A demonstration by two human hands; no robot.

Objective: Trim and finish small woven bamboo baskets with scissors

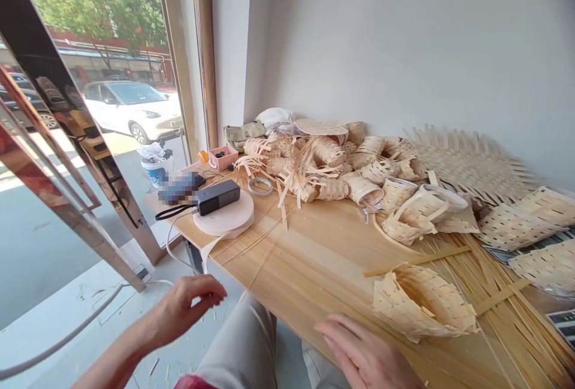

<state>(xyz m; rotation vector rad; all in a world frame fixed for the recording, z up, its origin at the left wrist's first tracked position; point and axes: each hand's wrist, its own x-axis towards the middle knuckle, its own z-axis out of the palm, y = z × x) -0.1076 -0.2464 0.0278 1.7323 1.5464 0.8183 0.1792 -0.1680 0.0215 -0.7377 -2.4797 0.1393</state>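
My left hand (191, 305) hangs over the floor left of the table's near edge. Its fingers curl in toward the thumb, a small gap shows inside the curl, and I see nothing in it. A white strip (209, 250) droops from the table edge just beyond it. Low at the near edge is my right hand (359, 350), back up, fingers stretched out and holding nothing visible. The closest thing to it is a woven basket (395, 308) of pale strips, lying on its side on the table with its mouth facing me, apart from the hand.
Long flat strips (498, 281) spread across the table's right side. Woven baskets (330, 188) pile up at the back, beside a large woven mat (476, 164). A power bank (219, 197) rests on a round white board (224, 221); a tape roll (260, 186) lies nearby.
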